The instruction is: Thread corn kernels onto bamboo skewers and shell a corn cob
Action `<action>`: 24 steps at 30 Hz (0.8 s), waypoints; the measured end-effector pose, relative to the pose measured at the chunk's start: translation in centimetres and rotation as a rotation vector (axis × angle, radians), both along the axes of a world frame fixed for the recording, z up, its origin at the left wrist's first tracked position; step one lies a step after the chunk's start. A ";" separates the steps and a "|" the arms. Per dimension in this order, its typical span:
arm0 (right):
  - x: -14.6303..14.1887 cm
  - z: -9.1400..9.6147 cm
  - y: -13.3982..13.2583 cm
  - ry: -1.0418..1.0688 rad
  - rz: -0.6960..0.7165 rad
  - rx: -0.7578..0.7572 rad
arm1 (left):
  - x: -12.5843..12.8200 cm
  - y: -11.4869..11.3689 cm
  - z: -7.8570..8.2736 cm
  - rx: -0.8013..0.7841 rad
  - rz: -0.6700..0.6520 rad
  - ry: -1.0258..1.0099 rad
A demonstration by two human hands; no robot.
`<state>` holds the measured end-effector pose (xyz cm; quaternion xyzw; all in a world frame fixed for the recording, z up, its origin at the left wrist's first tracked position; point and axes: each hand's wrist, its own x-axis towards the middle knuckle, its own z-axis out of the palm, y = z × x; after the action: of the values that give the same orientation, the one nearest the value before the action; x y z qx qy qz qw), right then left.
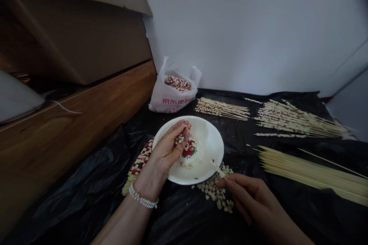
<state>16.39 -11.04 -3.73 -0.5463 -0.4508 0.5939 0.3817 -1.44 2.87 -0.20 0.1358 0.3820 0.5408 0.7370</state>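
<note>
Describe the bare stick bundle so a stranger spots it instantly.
On the black sheet, find the white bowl. To its right, running off the picture's edge, lies the bundle of pale sticks; unlike the two kernel-covered bunches beyond it, these sticks are bare.

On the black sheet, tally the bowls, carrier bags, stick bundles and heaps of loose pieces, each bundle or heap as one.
White bowl: 1
Carrier bag: 1
Bundles of threaded sticks: 2
Bundle of bare sticks: 1
Heap of loose pale pieces: 1
Total: 6

Dim rm w/ white wall [244, 26] bk, cardbd box [100, 34] & wood surface [94, 103] L.
</note>
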 end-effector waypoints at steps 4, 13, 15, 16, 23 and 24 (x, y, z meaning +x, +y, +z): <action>0.1 0.1 -0.1 0.013 -0.002 0.005 | -0.1 0.1 -0.1 0.018 -0.010 0.011; -0.4 0.0 0.0 -0.030 -0.019 0.034 | 0.2 -0.6 0.4 -0.013 -0.021 -0.032; -0.4 0.0 0.0 -0.043 -0.007 0.039 | 0.3 -0.6 0.6 -0.027 -0.037 -0.044; -0.4 0.1 0.0 -0.048 -0.002 0.040 | 0.2 -0.6 0.6 -0.042 -0.043 -0.055; -0.3 0.0 0.0 -0.012 -0.002 0.043 | 0.1 -0.6 0.0 -0.075 -0.092 -0.026; -0.3 0.0 -0.1 0.003 -0.003 0.039 | 0.1 -0.6 -0.1 -0.074 -0.098 -0.020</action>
<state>16.14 -11.09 -3.77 -0.5385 -0.4609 0.5853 0.3937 -1.38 2.25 -0.29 0.1213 0.3872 0.4907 0.7711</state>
